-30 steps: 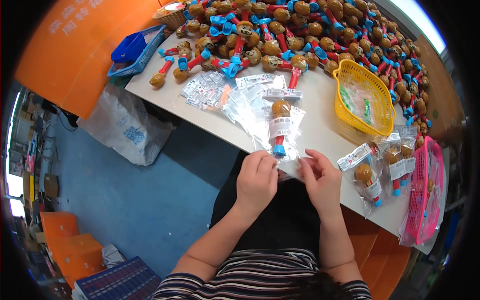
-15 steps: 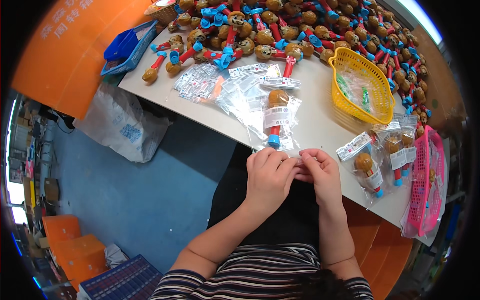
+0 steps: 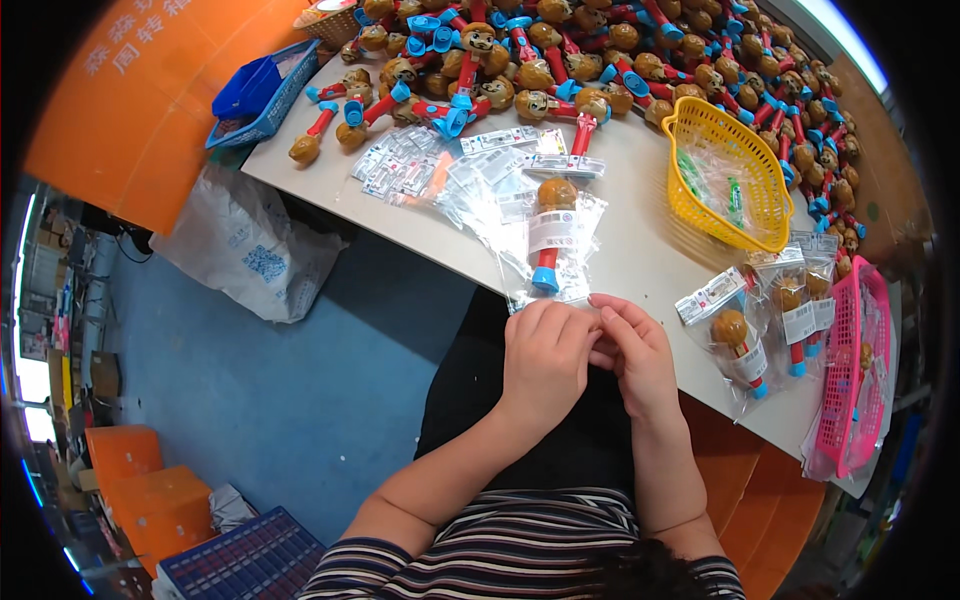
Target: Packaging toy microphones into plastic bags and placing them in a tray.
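Note:
At the table's near edge my left hand (image 3: 546, 362) and my right hand (image 3: 641, 358) are closed, fingertips almost meeting. They pinch the near end of a clear plastic bag (image 3: 574, 284). Inside lies a candy-dispenser-like toy (image 3: 545, 258) with a brown round head, red stem and blue foot; a white label wraps its middle. Some fingertips are hidden behind the hands. Beyond and left of this bag lie flat clear bags with printed header cards (image 3: 398, 170), overlapping one another. Bagged toys (image 3: 735, 335) lie to the right of my right hand.
Loose toys (image 3: 560, 65) heap across the far side of the table. A yellow basket (image 3: 690, 205) holds small clear packets, and a pink basket (image 3: 838, 400) stands at the right edge. A blue basket (image 3: 262, 125) sits at the far left corner, above a white plastic bag (image 3: 245, 250).
My hands have shifted slightly, the left a little right and down. The bag's near end now shows above the fingers. The other things keep their places.

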Demonstrator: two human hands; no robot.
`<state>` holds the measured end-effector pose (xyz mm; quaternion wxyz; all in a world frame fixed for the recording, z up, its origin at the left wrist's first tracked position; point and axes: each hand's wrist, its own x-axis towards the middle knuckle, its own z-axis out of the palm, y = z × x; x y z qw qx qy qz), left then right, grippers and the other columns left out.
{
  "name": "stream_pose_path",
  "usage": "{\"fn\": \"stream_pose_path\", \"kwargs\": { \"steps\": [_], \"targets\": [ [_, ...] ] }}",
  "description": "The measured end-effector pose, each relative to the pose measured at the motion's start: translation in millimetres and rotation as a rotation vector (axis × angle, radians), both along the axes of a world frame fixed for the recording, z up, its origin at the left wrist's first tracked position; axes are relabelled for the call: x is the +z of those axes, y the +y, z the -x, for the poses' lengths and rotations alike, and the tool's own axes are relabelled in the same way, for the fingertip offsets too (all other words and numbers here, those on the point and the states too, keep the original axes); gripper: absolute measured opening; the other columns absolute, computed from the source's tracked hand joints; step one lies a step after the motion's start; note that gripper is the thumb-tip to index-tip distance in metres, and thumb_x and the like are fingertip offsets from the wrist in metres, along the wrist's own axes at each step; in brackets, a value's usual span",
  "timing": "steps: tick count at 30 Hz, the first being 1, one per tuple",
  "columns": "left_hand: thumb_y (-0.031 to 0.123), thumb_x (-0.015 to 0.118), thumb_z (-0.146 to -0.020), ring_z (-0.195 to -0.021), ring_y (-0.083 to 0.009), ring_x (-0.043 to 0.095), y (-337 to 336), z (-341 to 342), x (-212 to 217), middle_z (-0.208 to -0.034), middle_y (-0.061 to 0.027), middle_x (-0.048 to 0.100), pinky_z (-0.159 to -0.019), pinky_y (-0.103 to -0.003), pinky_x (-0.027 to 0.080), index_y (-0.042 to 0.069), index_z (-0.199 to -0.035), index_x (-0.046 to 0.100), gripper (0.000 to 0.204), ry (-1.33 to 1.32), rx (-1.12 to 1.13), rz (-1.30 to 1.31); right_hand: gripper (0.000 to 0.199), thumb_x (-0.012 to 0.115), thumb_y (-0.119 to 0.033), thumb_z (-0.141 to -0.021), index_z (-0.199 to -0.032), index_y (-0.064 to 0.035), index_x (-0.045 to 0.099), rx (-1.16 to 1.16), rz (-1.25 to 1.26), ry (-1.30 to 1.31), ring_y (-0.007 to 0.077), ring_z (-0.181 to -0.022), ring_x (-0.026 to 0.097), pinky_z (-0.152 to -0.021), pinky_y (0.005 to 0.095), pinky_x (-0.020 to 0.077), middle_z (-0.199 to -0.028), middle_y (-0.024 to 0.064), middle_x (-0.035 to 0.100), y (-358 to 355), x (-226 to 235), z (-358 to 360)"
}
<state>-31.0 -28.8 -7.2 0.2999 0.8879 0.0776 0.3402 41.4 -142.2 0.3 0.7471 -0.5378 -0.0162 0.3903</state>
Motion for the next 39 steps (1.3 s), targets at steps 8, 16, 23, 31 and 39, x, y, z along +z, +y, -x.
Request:
{"fn": "stream_pose_path", "kwargs": {
  "steps": [8,16,23,31,39],
  "targets": [
    [0.004,0.068,-0.076,-0.083,-0.0304,0.053,3.5,6.4,-3.7,-0.084,-0.0082,0.057,-0.078,-0.040,0.041,0.006,-0.086,0.058,0.014,0.027,-0.081,0.022,0.021,0.058,-0.012,-0.094,-0.106,0.0048,0.061,-0.069,0.124,-0.084,0.0137,-0.079,0.068,-0.070,0.0227,0.0556,-0.094,0.0126,0.070,6.8,8.0,-4.5],
    [0.005,0.074,-0.073,-0.080,-0.0281,0.055,8.2,9.2,2.9,-0.082,-0.0074,0.060,-0.073,-0.037,0.043,0.005,-0.088,0.064,0.018,0.005,-0.031,0.093,0.018,0.056,-0.014,-0.095,-0.104,0.0018,0.059,0.053,0.129,-0.019,0.0157,-0.083,0.068,-0.072,0.0246,0.0568,-0.091,0.0095,0.068,1.0,6.6,-11.3],
    [0.005,0.073,-0.074,-0.077,-0.0269,0.055,6.1,10.0,8.2,-0.079,-0.0067,0.060,-0.072,-0.037,0.044,0.005,-0.086,0.065,0.015,0.009,-0.047,0.172,0.013,0.054,-0.014,-0.096,-0.100,-0.0015,0.056,0.069,0.040,-0.016,0.0149,-0.083,0.068,-0.073,0.0265,0.0570,-0.091,0.0082,0.066,4.0,4.5,-5.4],
    [0.005,0.068,-0.077,-0.083,-0.0302,0.052,2.7,6.1,-4.7,-0.084,-0.0091,0.055,-0.075,-0.039,0.042,0.005,-0.086,0.060,0.011,0.021,0.048,0.041,0.011,0.052,-0.014,-0.096,-0.095,-0.0030,0.056,0.051,0.053,0.014,0.0146,-0.081,0.068,-0.075,0.0283,0.0572,-0.089,0.0071,0.066,5.8,-0.3,-1.5],
    [0.003,0.066,-0.078,-0.084,-0.0320,0.051,13.0,9.6,-13.3,-0.087,-0.0112,0.054,-0.076,-0.040,0.042,0.004,-0.088,0.056,0.014,-0.025,-0.067,0.129,0.013,0.052,-0.015,-0.096,-0.096,-0.0027,0.056,-0.054,-0.019,0.053,0.0178,-0.085,0.069,-0.076,0.0293,0.0571,-0.098,0.0147,0.069,5.8,5.1,-4.7]
  ]
}}
